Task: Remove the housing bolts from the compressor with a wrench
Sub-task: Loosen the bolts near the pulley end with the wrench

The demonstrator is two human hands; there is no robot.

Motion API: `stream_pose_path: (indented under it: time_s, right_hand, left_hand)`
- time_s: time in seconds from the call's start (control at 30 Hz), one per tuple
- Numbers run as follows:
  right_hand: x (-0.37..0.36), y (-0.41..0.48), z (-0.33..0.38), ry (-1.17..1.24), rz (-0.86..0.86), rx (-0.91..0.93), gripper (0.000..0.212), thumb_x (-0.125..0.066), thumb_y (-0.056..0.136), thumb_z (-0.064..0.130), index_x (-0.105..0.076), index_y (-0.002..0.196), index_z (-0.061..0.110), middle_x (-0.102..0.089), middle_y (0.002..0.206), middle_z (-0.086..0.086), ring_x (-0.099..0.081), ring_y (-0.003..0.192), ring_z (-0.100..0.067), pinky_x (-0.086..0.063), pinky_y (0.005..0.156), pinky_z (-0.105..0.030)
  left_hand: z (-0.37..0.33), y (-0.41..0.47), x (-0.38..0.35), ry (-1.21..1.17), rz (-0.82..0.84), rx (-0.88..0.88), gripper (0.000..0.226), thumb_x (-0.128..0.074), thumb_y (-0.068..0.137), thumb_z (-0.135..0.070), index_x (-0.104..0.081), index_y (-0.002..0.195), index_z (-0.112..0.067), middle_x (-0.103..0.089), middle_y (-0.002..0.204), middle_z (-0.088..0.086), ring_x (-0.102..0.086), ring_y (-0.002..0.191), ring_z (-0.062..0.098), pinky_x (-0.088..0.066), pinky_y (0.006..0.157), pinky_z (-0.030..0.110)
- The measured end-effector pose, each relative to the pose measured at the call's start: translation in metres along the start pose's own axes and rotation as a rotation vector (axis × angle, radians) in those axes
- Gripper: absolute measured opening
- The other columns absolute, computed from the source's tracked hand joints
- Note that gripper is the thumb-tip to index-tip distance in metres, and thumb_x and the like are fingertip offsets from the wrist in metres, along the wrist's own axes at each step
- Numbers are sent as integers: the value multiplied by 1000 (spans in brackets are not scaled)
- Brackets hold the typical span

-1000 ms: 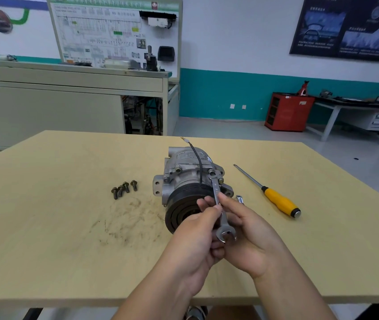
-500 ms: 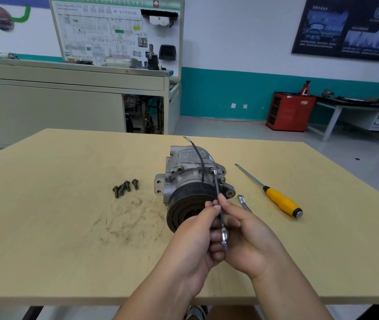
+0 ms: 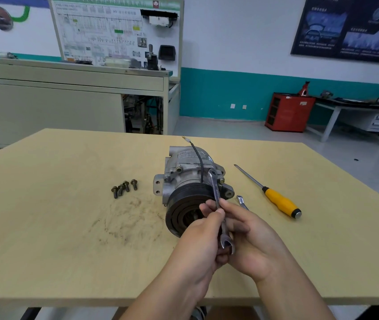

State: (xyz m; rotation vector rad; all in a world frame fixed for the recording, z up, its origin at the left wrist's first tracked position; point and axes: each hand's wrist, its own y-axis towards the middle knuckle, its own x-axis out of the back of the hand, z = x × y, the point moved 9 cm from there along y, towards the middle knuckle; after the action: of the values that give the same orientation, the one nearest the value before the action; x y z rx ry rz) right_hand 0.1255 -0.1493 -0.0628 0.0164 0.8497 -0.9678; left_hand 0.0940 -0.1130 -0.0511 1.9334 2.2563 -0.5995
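Between both hands (image 3: 218,236), wrench (image 3: 216,195) pinched, far end on compressor (image 3: 191,181) bolt.

Held left hand (image 3: 197,243) and right hand (image 3: 256,244) touching, near centre; pinched wrench (image 3: 215,189) shaft with both, fingers curled.

The left hand (image 3: 197,241) and right hand (image 3: 255,241) cover the wrench (image 3: 216,192)'s middle shank and part of the compressor (image 3: 184,174)'s pulley face. Whether the wrench's far end sits on a bolt cannot be told. A second wrench (image 3: 241,200) disappears behind the right hand.
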Motion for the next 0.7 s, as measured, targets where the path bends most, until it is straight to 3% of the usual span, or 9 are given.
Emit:
stream_pose_path:
  time_s: [0.13, 0.27, 0.43, 0.6, 0.7]
  right_hand:
    - [0, -4, 2, 33, 52, -26, 27, -56, 74, 21, -77, 74, 4, -74, 87, -11, -72, 73, -20, -57, 56, -28]
    - [3, -7, 4, 23, 11, -26, 24, -59, 74, 22, -75, 67, 6, -72, 73, -6, -69, 58, -17, -51, 44, -24]
    - [4, -7, 2, 23, -39, -54, 20, -59, 78, 25, -67, 77, 6, -68, 66, -3, -61, 42, -15, -44, 35, -21]
    - [2, -6, 2, 76, -33, -74, 19, -61, 71, 23, -64, 75, 4, -65, 64, -4, -58, 38, -16, -42, 32, -22]
    - [0, -5, 2, -6, -7, -92, 21, -61, 69, 32, -58, 71, 11, -60, 51, 1, -45, 29, -14, -35, 32, -18]
  left_hand:
    - [2, 2, -6, -33, 15, 6, 47, -40, 99, -28, -70, 66, -11, -56, 52, -6, -36, 41, 5, -29, 44, 16]
    - [9, 4, -6, -156, -20, 61, 37, -44, 98, -25, -59, 114, 5, -45, 65, 2, -32, 41, 6, -28, 40, 16]
    - [8, 3, -6, -176, 16, 62, 24, -47, 97, -26, -58, 104, -6, -43, 65, 2, -33, 39, 6, -27, 39, 16]
    - [4, 1, -8, -170, 57, 67, 20, -48, 95, -28, -55, 104, -10, -54, 53, -4, -29, 42, 6, -24, 41, 16]
    - [2, 1, -9, -143, 59, 62, 19, -48, 95, -29, -51, 98, -11, -50, 49, -5, -29, 40, 5, -22, 42, 16]
